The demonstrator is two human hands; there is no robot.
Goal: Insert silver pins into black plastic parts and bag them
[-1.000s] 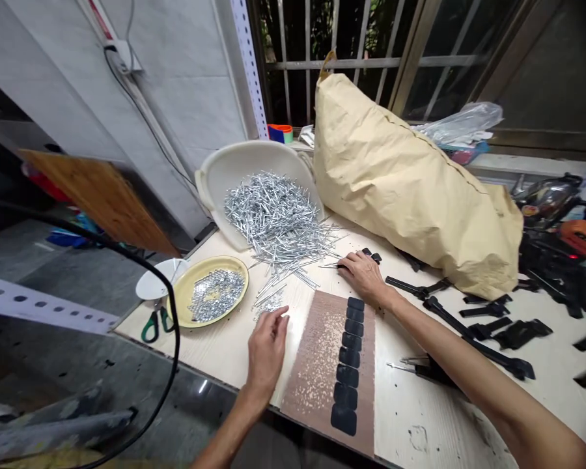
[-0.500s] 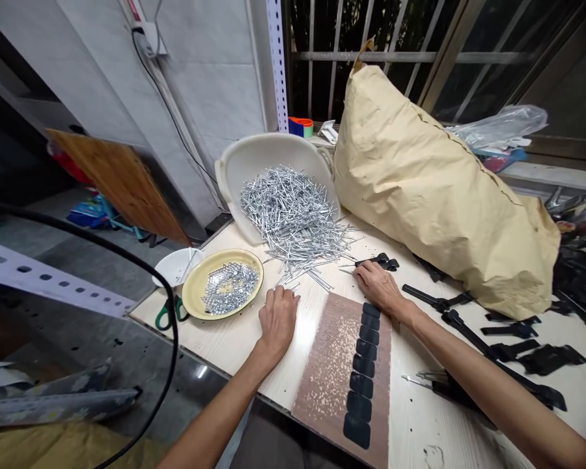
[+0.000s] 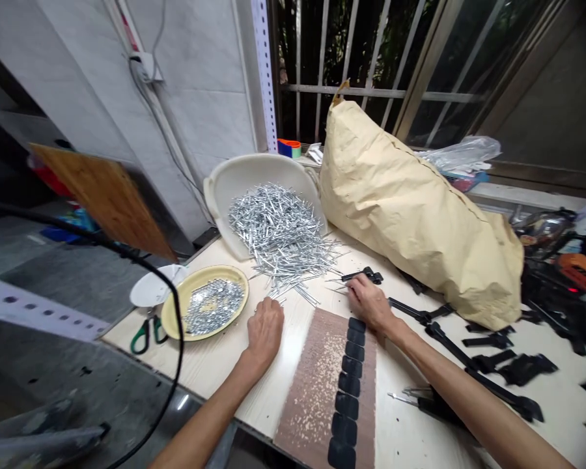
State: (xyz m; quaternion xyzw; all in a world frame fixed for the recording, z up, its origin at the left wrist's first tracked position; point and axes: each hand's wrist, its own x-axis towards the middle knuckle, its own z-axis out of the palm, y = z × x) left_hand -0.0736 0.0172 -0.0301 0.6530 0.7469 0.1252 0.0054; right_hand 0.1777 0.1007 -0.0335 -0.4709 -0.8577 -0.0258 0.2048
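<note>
My left hand (image 3: 264, 327) rests knuckles-up on the pale table (image 3: 224, 355), fingers curled under, at the near edge of a spilled heap of silver pins (image 3: 280, 231). What its fingers hold is hidden. My right hand (image 3: 366, 301) lies palm-down just right of the heap, fingers bent at a black plastic clip (image 3: 364, 275) with a pin in it. A brown board (image 3: 322, 384) carrying a row of black pads (image 3: 348, 371) lies between my forearms.
A yellow plate of small silver nuts (image 3: 206, 303), a white dish (image 3: 149, 288) and green-handled scissors (image 3: 144, 332) sit at the left edge. A tipped white tub (image 3: 244, 176) feeds the pins. A big tan paper sack (image 3: 415, 208) fills the back. Several black clips (image 3: 488, 345) lie right.
My left hand moved forward from the table edge to the pins and curled its fingers under. The right hand slid slightly back beside the black clip. The camera shifted.
</note>
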